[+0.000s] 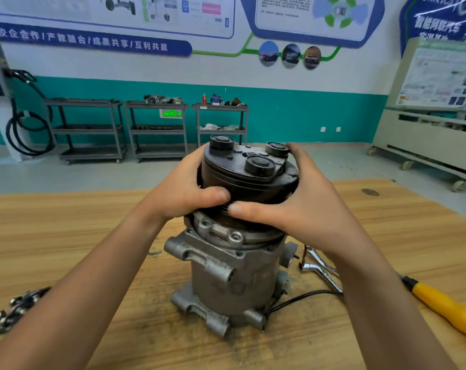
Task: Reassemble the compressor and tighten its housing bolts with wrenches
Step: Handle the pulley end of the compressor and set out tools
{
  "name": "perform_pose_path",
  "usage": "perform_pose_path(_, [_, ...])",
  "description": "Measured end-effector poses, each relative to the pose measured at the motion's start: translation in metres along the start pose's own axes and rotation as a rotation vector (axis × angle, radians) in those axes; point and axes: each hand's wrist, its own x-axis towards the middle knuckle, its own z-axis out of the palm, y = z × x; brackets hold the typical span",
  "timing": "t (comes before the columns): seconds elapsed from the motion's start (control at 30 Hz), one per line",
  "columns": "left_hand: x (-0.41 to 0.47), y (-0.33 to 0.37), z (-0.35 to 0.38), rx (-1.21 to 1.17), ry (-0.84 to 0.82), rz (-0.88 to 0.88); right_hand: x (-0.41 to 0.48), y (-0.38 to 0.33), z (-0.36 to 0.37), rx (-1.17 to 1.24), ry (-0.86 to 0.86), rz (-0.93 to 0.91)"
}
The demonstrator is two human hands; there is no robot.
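Your left hand (184, 190) & right hand (288, 206) both wrap the dark pulley (253, 172), thumbs on its near side. It sits atop the compressor (226, 279), which stands upright mid table (66, 222). Can't tell if it's fully seated. Press evenly both sides, level it w/ the housing, wiggle it down, don't force. Small metal parts (13, 308), prob. bolts, lie near left. Pliers (320, 265) & yellow-handled driver (445, 303) are right of the compressor.

the wooden table (66, 222) bears the upright compressor (226, 276), pliers (320, 265), a yellow-handled tool (445, 305) and small dark metal parts (13, 308).
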Motion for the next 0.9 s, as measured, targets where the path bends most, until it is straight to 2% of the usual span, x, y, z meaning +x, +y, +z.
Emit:
perform_pose_path(0.27, [-0.017,-0.005,0.009,-0.001,0.169,0.036,0.007,0.01,0.002,0.084,-0.032,-0.1])
perform_pose_path(0.5, [-0.018,0.002,0.013,-0.005,0.224,-0.091,0.02,0.022,0.0,0.233,-0.111,-0.051])
perform_pose_path(0.77, [-0.019,0.016,0.021,0.177,0.317,-0.108,0.023,0.031,-0.011,0.345,-0.319,-0.031])
perform_pose_path(0.9, [-0.021,0.014,0.022,0.175,0.315,-0.089,0.025,0.03,-0.002,0.398,-0.236,-0.033])
